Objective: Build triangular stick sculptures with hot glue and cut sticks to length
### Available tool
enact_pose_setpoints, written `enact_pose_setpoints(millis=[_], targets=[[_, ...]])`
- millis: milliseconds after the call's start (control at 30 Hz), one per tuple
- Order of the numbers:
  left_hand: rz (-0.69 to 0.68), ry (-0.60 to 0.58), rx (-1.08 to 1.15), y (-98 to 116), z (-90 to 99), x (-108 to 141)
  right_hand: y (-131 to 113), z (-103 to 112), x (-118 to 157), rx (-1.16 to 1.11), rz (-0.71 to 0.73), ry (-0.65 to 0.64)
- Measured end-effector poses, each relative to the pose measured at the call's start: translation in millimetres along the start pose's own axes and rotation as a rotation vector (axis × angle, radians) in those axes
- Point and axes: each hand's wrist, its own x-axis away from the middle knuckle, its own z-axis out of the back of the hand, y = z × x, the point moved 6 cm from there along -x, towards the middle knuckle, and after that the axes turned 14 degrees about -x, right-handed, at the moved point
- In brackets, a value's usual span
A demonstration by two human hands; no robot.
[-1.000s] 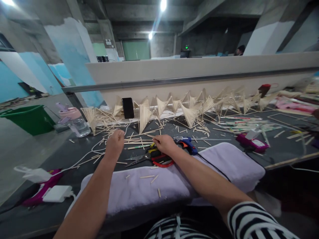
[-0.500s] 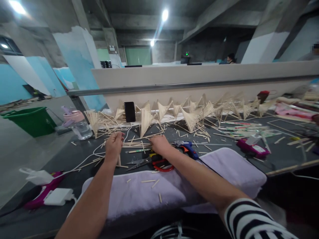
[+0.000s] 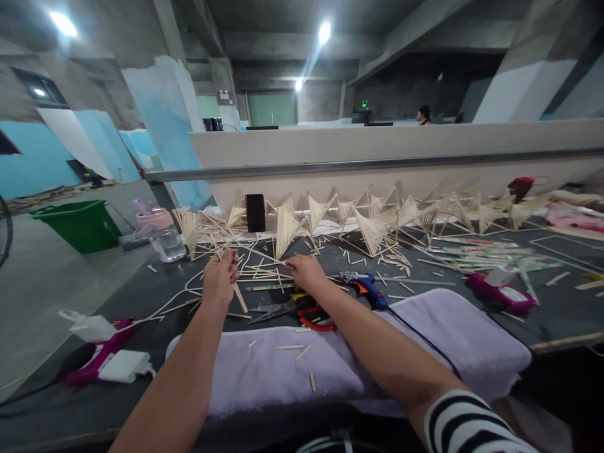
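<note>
My left hand [image 3: 221, 277] is closed around a thin wooden stick [image 3: 240, 298], which slants down from under the fingers. To its right, my right hand [image 3: 306, 273] pinches the end of another thin wooden stick [image 3: 267, 256] that reaches back toward the left hand. Between and below the hands lies a loose pile of sticks [image 3: 264, 274]. Scissors [image 3: 274, 311] and red-handled pliers [image 3: 321, 324] rest partly under my right forearm. A blue glue gun [image 3: 370, 290] lies just right of that wrist.
Twisted stick models [image 3: 375, 229] line the back of the dark table, with a phone [image 3: 255, 212] upright among them. A water bottle [image 3: 165, 236] stands left. Purple power strips [image 3: 97, 365] and cables lie at the sides. A lilac cushion [image 3: 264, 371] covers the front edge.
The view has shifted slightly left. My left hand has turned, and the stick below it now slants. A stick now shows stretching from my right hand toward the left.
</note>
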Motion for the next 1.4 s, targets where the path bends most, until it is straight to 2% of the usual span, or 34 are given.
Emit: enact_pose_setpoints(millis=[167,233,333,533,900,1033,1233,1400], targets=[[0.027,-0.114,0.115,3.2,-6.2,1.4,-23.2,17.5,6.8,-0.069,0.162,0.075],[0.011,-0.182,0.166,6.6,-11.8,3.8,-31.2,16.6,10.5,-0.08,0.218,0.075],[-0.014,-0.237,0.22,10.5,-15.2,5.6,-35.7,10.8,14.2,-0.078,0.218,0.046],[-0.024,-0.237,0.202,10.0,-12.2,4.9,-43.5,1.4,19.5,-0.2,0.224,-0.105],[-0.012,-0.222,0.195,8.6,-15.6,7.0,-56.0,-7.0,23.1,-0.433,0.219,-0.206],[0.003,-0.262,0.207,4.6,-17.5,5.9,-55.3,-10.9,23.0,-0.429,0.208,-0.216],[0.045,-0.214,0.144,-2.9,-13.2,3.6,-53.7,-19.3,24.2,-0.372,0.197,-0.25],[0.117,-0.282,0.206,-6.4,-19.0,7.0,-54.6,-21.2,25.3,-0.307,0.236,-0.231]])
